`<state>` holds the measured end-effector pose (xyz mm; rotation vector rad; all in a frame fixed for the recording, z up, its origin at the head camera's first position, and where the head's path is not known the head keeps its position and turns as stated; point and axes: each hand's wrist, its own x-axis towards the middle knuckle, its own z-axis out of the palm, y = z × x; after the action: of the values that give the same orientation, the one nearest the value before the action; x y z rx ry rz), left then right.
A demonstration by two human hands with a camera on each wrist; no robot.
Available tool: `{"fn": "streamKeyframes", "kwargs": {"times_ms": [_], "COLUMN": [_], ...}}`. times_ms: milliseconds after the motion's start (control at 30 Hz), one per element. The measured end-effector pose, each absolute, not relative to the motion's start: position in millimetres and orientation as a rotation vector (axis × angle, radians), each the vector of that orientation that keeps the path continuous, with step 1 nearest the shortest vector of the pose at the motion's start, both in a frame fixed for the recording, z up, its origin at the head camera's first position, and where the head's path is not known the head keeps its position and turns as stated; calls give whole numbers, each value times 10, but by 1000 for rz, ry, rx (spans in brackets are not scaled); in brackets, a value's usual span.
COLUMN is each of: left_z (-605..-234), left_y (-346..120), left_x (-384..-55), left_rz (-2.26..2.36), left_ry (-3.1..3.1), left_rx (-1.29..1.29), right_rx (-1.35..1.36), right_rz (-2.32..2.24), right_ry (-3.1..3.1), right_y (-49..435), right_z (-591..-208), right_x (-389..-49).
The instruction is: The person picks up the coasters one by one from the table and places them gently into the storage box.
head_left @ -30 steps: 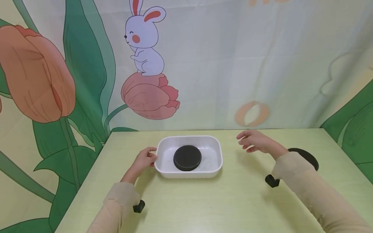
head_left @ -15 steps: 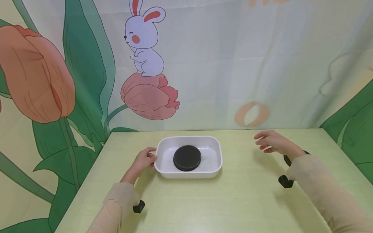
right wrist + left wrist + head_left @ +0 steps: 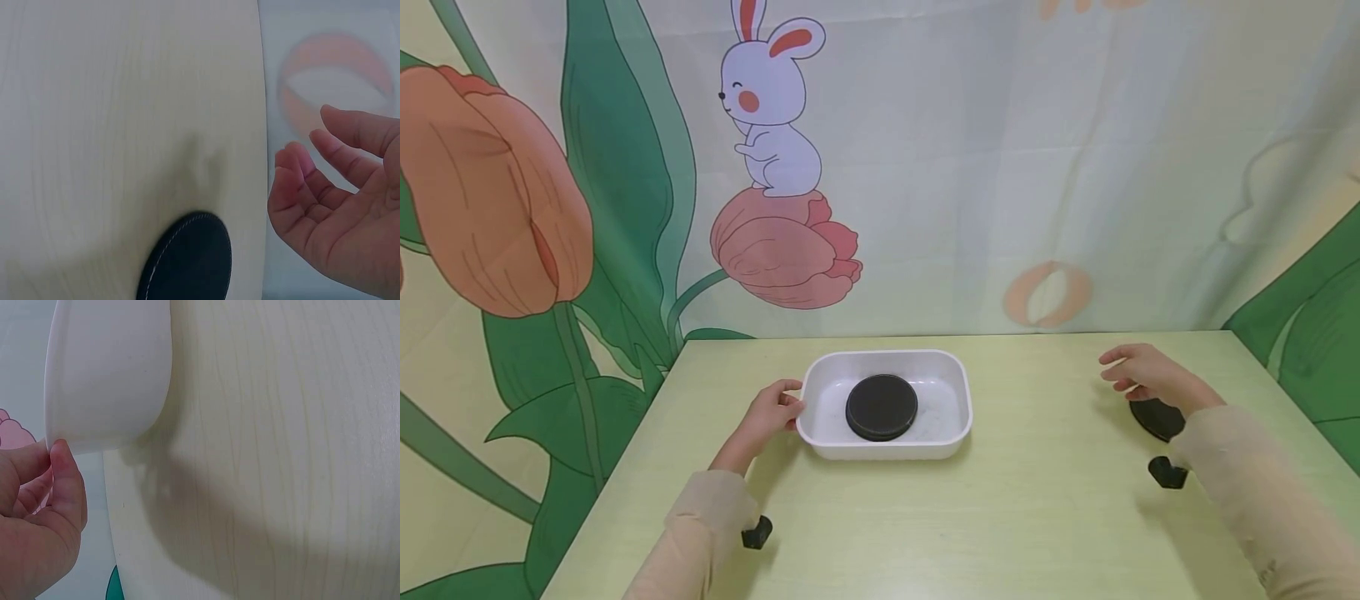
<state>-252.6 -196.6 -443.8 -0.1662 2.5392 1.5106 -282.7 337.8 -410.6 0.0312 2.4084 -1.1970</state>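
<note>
At 9 o'clock of the tray (image 3: pixel 958 400), the left hand (image 3: pixel 767 414) pinches its rim; at 3 o'clock the right hand (image 3: pixel 1142 377) hovers, fingers loosely spread, holding nothing, over a disc (image 3: pixel 1156 417).

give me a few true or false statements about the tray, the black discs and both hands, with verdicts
1. A black disc lies inside the white tray. True.
2. The left hand holds the tray's left end. True.
3. The right hand grips a disc. False: it is open above the table, holding nothing.
4. A second disc lies on the table by the right wrist. True.
5. The tray holds two discs. False: only one is in it.
6. The tray is upside down. False: it stands open side up.
</note>
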Motion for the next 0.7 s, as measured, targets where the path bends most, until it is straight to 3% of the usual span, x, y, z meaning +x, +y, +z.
{"fn": "streamKeyframes", "kwargs": {"times_ms": [700], "left_z": [-4429], "left_y": [-1967], "left_x": [-2536], "left_rz": [1493], "left_ry": [2547], "left_rx": [-166], "right_rx": [39], "right_rz": [-1162], "right_ry": [2541], "right_y": [4035], "right_z": [-4362], "right_x": [-2613]}}
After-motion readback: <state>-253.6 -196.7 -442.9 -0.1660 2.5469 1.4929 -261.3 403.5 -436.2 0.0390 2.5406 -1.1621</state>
